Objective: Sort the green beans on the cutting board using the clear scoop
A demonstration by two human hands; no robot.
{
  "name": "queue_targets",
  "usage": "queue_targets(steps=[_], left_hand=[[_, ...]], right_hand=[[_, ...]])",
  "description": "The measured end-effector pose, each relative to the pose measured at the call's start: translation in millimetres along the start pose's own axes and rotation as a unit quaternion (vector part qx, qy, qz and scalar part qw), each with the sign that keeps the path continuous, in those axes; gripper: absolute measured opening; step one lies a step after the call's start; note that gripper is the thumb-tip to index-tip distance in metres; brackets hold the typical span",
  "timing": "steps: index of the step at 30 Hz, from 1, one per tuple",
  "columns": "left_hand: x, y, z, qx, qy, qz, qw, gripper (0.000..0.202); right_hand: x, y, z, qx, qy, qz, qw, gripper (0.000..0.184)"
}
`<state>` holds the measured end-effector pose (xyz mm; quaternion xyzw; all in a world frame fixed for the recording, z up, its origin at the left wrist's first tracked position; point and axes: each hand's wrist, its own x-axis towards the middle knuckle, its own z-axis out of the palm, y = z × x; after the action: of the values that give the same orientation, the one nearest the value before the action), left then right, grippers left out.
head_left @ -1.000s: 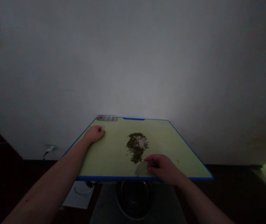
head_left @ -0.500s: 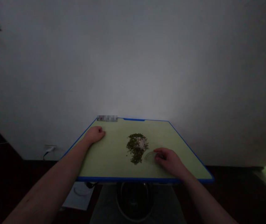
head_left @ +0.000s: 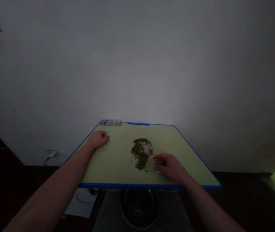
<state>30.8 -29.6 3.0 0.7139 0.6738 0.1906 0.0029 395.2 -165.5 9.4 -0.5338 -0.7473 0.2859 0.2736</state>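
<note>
- Two bare hands are over a light green desk (head_left: 113, 164) with a blue edge; the room is dim.
- A pile of small dark green seeds (head_left: 140, 154), with some pale grains mixed in at its top right part, lies on the desk. It is the landmark for all places below.
- The right hand (head_left: 170, 167) is just to the right of the pile, at the pile's near end.
- Its grip is narrow and closed on a small clear dish (head_left: 151, 165): the fingertips hold the rim on the dish's right side.
- The small clear dish is low on the desk and its left edge is touching or almost touching the near end of the pile. I cannot tell if it is a little tilted.
- The left hand (head_left: 99, 138) is well to the left of the pile, a little farther back, near the desk's left edge. Its grip is curled into a loose fist, holding nothing, and it rests on the desk.
- Behind the pile, a plain grey wall (head_left: 137, 64) rises from the far edge of the desk.
- Nearer than the pile and below the desk's front edge, a dark round vessel (head_left: 138, 206) is seen, with a white sheet (head_left: 81, 203) on the floor to its left.
</note>
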Motion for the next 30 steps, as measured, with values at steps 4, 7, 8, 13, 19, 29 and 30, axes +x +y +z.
queue_targets(steps=[4, 7, 8, 13, 19, 29, 30], left_hand=[[0, 0, 0.1, 0.01, -0.002, 0.003, 1.0, 0.027], [1, -2, 1.8, 0.011, 0.002, 0.01, 1.0, 0.028], [1, -2, 2.4, 0.009, 0.003, 0.01, 1.0, 0.028], [2, -1, 2.2, -0.005, 0.001, -0.001, 1.0, 0.027], [2, 2, 0.4, -0.003, -0.008, -0.006, 1.0, 0.027], [3, -2, 3.0, 0.002, -0.002, -0.001, 1.0, 0.029], [3, -2, 3.2, 0.002, -0.002, 0.002, 1.0, 0.029]], right_hand=[[-6, -8, 1, -0.01, -0.012, 0.001, 1.0, 0.032], [-14, -11, 0, -0.014, -0.02, 0.002, 1.0, 0.033], [-17, -12, -1, -0.016, -0.021, 0.006, 1.0, 0.033], [-29, -16, -4, -0.011, -0.027, 0.026, 0.999, 0.033], [-32, -14, -4, 0.025, -0.024, 0.034, 0.999, 0.032], [-32, -6, 0, 0.05, -0.027, 0.031, 0.998, 0.032], [-29, -6, 1, 0.051, -0.023, 0.028, 0.998, 0.032]])
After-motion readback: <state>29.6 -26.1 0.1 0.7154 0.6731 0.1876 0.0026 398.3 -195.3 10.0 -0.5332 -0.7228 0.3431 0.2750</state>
